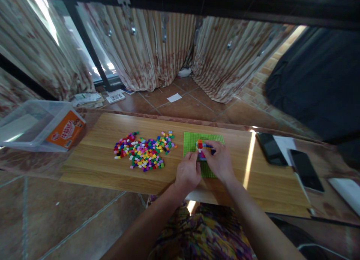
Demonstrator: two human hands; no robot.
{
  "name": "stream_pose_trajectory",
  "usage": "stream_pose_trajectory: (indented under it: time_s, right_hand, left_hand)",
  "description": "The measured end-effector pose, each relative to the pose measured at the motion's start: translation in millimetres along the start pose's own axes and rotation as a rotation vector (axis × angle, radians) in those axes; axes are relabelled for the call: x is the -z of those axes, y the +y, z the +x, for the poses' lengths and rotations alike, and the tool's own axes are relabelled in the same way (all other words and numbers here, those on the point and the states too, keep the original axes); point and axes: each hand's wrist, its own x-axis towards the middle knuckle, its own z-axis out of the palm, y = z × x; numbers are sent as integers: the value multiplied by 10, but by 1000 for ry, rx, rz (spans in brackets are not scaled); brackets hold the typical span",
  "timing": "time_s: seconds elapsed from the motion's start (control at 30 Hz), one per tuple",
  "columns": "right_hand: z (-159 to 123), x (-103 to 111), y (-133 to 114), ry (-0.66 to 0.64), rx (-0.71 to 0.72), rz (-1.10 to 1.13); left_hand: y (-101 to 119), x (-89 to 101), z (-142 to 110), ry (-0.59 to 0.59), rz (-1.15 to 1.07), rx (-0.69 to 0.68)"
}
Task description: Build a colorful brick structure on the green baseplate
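Note:
A green baseplate [191, 139] lies on a wooden table [107, 166]. On it stands a small build of coloured bricks [201, 146]. Both of my hands are at that build. My left hand [188, 174] rests with curled fingers against its near left side. My right hand [219, 160] pinches the build from the right, fingers closed on it. A loose pile of small coloured bricks [143, 153] lies to the left of the plate, a short way from my left hand.
A clear plastic box [33, 125] with an orange label sits at the table's left end. Two dark phones [305, 169] and a white object [347, 190] lie at the right. Curtains and tiled floor are beyond the table.

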Motion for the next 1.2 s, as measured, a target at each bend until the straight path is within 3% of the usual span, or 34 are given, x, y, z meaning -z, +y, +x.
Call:
stream_pose_trajectory:
  time_s: [1.03, 1.2]
  right_hand:
    - [8, -159, 80, 16, -116, 76]
    - [28, -145, 107, 23, -127, 152]
  left_hand:
    - [94, -51, 4, -62, 135, 66]
    - [108, 9, -27, -59, 115, 76]
